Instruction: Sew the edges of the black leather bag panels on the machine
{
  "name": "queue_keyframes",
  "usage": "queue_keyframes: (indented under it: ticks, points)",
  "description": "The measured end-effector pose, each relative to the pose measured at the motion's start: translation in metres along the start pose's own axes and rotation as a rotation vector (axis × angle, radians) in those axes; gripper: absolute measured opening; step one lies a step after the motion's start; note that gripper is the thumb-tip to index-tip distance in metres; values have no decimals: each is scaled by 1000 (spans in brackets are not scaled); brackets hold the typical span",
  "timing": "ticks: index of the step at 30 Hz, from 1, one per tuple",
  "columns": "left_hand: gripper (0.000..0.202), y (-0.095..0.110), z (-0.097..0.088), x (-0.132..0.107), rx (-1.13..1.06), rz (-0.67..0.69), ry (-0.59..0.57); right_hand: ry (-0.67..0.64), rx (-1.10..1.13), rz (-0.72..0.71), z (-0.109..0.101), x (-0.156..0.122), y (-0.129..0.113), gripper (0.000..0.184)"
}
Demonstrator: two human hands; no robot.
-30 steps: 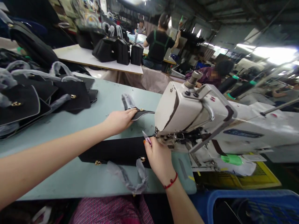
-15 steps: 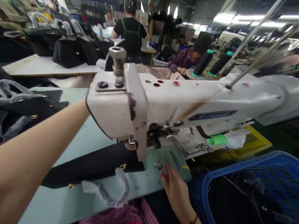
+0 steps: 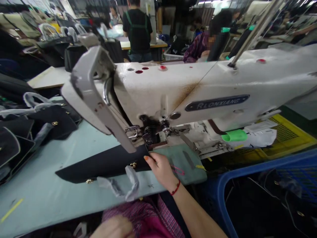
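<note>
Right hand (image 3: pixel 160 170) clamps a black bag panel (image 3: pixel 106 163) on the bench (image 3: pixel 49 198) at the presser foot (image 3: pixel 148 140); left hand (image 3: pixel 112 228), bottom center, grip unclear.

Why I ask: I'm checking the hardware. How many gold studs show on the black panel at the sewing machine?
2 on the black panel: one gold stud toward its pointed end, and another near the right hand. More may be hidden under that hand.
</note>
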State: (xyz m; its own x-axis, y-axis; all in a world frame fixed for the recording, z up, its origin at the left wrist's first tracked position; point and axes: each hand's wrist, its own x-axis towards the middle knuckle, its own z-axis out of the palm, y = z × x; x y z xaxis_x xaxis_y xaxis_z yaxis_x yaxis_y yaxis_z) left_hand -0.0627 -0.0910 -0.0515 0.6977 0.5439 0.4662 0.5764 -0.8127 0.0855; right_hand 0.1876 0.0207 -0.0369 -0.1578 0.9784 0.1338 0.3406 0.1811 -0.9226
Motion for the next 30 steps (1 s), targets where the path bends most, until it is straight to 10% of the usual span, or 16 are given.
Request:
queue_keyframes:
  ticks: [2, 4, 8, 14, 21, 30]
  points:
    - [58, 31, 31, -21, 26, 78, -70, 17, 71, 23, 4, 2, -3, 41]
    - [68, 39, 56, -13, 57, -202, -58, 36, 117, 38, 6, 1, -6, 44]
    - [84, -1, 72, 49, 148, -559, 221, 46, 139, 61, 6, -3, -13, 46]
    - [71, -55, 43, 104, 240, -374, 349, 57, 130, 109, 9, -3, -16, 47]
    - [19, -68, -3, 98, 180, -94, 195, 40, 186, 163, 6, -4, -19, 48]
    - [27, -75, -7, 91, 60, -115, 53, 25, 238, 214, 6, -7, -17, 47]
